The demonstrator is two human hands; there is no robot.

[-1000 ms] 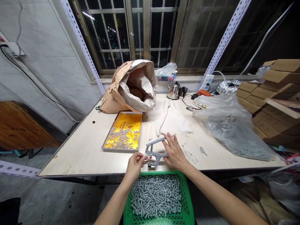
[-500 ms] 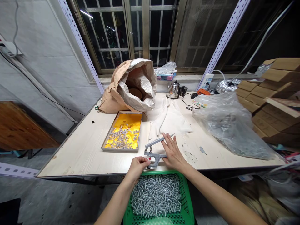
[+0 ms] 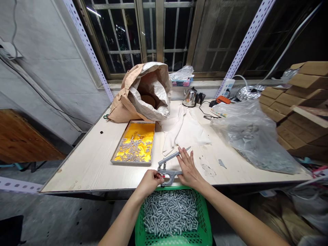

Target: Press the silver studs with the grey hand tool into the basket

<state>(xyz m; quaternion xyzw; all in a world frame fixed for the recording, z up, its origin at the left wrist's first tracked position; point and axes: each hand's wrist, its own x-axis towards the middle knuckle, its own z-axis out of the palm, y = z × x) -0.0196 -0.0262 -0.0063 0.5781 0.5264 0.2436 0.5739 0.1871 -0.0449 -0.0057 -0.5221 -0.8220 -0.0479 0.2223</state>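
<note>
A grey pair of snap-fastener pliers (image 3: 171, 174) with a coil spring and a small red part at its jaw lies at the table's front edge. My right hand (image 3: 190, 168) grips its handles, fingers over the upper one and thumb at the lower one; the handles stand apart. My left hand (image 3: 150, 181) is pinched right at the jaw by the red part; whatever its fingertips hold is too small and hidden to make out. Just below both hands is a green plastic basket (image 3: 208, 223) full of small silvery screw-like metal pieces (image 3: 170, 212).
A shallow box (image 3: 112, 162) lined with yellow cloth holds more small metal pieces. Behind it lies an open paper sack (image 3: 123, 104). White cloth (image 3: 192, 133), a kettle (image 3: 189, 98), a clear plastic bag (image 3: 256, 136) and stacked cardboard boxes (image 3: 294, 126) stand farther back and right.
My left fingers have shifted slightly at the jaw. My right hand keeps its hold on the pliers, and the handles stay apart.
</note>
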